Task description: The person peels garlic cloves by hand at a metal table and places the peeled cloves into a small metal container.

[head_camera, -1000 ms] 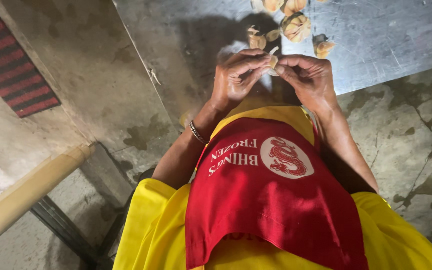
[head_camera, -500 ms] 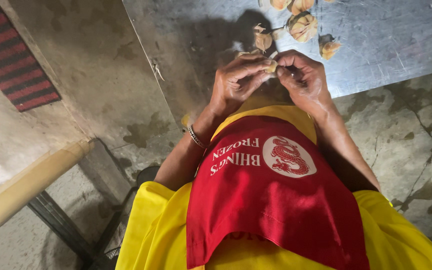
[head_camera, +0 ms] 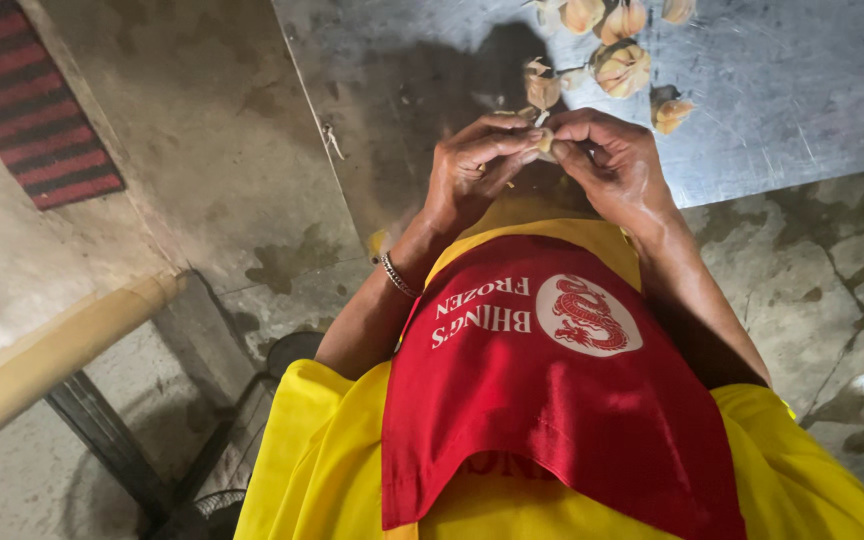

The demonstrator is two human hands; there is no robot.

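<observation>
Garlic clove [head_camera: 546,140], light, firm and papery-skinned, sits pinched between left hand [head_camera: 477,165] and right hand [head_camera: 612,160] fingertips; loose bulbs [head_camera: 620,66] lie at 12 o'clock.

Left hand [head_camera: 477,165] and right hand [head_camera: 607,160] meet, fingertips pinched together.

Pale cream and tan on the papery garlic bulbs [head_camera: 620,66] at the far edge, scattered over a dull grey, scuffed metal table top [head_camera: 782,110]. Bright red across the cloth apron [head_camera: 552,400] with white print and a round white dragon emblem, over a vivid yellow shirt [head_camera: 302,470]. Silver on the beaded wrist bracelet [head_camera: 398,277]; dark red and black stripes on the ribbed floor mat [head_camera: 37,120] far left, mottled grey-brown on the cracked concrete floor [head_camera: 822,290].
</observation>
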